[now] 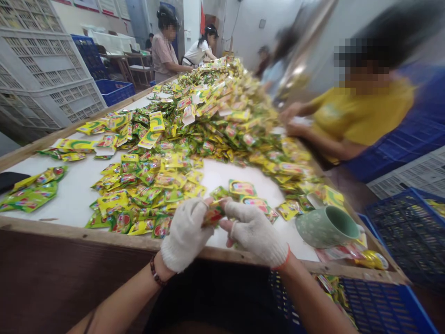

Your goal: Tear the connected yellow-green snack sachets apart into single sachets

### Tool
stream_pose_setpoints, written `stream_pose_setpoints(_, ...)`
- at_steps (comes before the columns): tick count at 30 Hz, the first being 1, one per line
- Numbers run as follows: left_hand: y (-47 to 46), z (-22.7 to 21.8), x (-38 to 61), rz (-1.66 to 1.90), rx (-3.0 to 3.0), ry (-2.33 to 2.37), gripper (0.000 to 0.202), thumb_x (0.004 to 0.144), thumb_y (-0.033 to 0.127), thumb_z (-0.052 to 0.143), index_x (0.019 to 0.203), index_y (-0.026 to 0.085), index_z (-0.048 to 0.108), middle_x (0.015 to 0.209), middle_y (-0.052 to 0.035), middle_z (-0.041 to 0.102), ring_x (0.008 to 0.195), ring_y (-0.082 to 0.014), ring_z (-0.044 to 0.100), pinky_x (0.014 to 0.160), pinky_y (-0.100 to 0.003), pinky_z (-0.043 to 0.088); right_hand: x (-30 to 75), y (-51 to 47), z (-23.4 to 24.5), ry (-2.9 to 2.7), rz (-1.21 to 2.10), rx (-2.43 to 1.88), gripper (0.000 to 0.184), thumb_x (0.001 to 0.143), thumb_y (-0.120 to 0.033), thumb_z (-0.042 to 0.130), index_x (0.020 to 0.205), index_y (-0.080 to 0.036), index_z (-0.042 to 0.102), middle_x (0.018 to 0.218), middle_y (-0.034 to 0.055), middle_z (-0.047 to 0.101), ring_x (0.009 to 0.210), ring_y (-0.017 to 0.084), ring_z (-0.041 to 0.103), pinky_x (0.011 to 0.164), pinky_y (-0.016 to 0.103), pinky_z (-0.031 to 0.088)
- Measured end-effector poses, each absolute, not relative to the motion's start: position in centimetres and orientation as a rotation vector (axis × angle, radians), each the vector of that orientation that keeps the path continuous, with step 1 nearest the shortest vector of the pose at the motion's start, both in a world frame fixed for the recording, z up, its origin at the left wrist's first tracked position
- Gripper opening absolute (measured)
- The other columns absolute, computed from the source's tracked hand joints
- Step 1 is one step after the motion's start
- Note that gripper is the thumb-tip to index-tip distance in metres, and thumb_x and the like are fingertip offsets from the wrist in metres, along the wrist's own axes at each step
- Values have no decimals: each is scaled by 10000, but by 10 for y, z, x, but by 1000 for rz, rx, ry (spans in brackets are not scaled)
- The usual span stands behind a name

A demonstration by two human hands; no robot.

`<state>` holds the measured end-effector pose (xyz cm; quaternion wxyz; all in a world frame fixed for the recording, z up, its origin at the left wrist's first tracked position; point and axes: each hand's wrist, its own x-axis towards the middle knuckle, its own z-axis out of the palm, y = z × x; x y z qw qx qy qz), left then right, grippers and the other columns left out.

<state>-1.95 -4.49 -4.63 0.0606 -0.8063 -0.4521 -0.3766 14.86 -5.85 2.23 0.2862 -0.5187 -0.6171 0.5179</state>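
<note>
Near the table's front edge, my left hand (189, 232), in a white knit glove with bare fingertips, is closed on a small red, green and yellow packet (212, 214). From the other side my right hand (255, 232), gloved alike, has its fingertips at the packet's right edge, closed around it. Part of the packet is hidden by the fingers. To the left of my hands is a loose heap of similar packets (139, 195). Just beyond my right hand lie a few more flat packets (242, 187).
A large pile of packets (208, 120) runs down the wooden-edged table (86, 237). At the right corner a green cup (327, 227) lies on its side. Blue crates (382, 301) stand below right, white crates (45, 69) at left. A person in yellow (361, 116) works at right; others stand farther back.
</note>
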Motion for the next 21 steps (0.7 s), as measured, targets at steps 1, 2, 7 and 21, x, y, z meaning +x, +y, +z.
stream_pose_setpoints(1, -45, -47, -19, -1164, -2456, -1320, 523, 718, 135, 618, 1220, 155, 476, 1016, -106, 611, 940, -273, 588, 818, -415, 511, 149, -57, 21, -1679, 1441, -1378, 190, 795, -212, 569, 950, -151, 660, 798, 5, 641, 458, 62, 580, 419, 168, 447)
stream_pose_setpoints(2, -45, -48, -18, -1192, -2478, -1290, 524, 717, 126, 610, 1222, 156, 476, 1018, -105, 612, 941, -270, 587, 825, -416, 508, 149, -55, 20, -1702, 1487, -1371, 138, 793, -210, 569, 885, -147, 648, 730, -12, 610, 460, 70, 588, 422, 165, 445)
stream_pose_setpoints(7, -45, -36, -22, -1265, -2774, -1471, 386, 809, 179, 560, 1193, 198, 535, 1030, -82, 635, 969, -243, 589, 871, -402, 500, 149, -47, 19, -1843, 1250, -1402, 155, 773, -110, 471, 709, -175, 596, 667, -30, 559, 471, 84, 557, 402, 177, 419)
stream_pose_setpoints(21, -45, -37, -60, -2459, -2788, -2209, 361, 756, 272, 693, 1045, 192, 491, 975, -45, 685, 879, -175, 666, 791, -337, 561, 106, -56, -35, -1504, 928, -1275, 247, 832, -216, 547, 1074, -169, 569, 980, 75, 669, 872, 197, 658, 797, 326, 542)
